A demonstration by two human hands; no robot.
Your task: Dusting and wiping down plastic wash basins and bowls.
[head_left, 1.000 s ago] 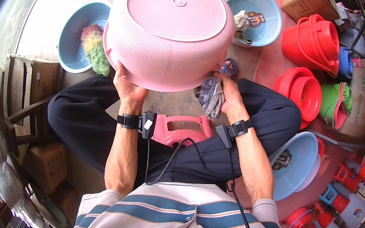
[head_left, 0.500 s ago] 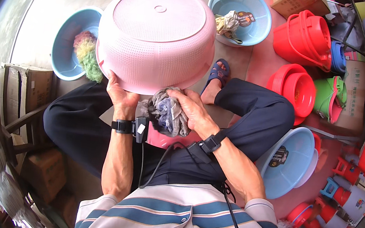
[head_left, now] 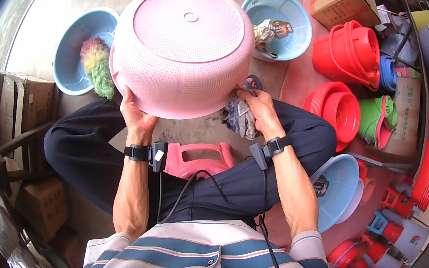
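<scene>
A large pink perforated plastic basket is held bottom up in front of me. My left hand grips its near left rim, thumb against the outside, the other fingers hidden beneath. At the basket's near right side is my right hand, closed on a crumpled grey rag that hangs below the fingers. Whether the right fingertips also touch the rim, I cannot tell. Under the basket, between my legs, stands a pink plastic stool.
Blue basins stand at far left, holding a multicoloured fluffy duster, and at far right, holding a pale cloth. Red buckets, red basins and a green bucket line the right. Cardboard boxes flank my left.
My right hand has moved right with the rag, from the basket's near edge to its right side. The pink stool shows more now. My left hand keeps its hold on the rim.
</scene>
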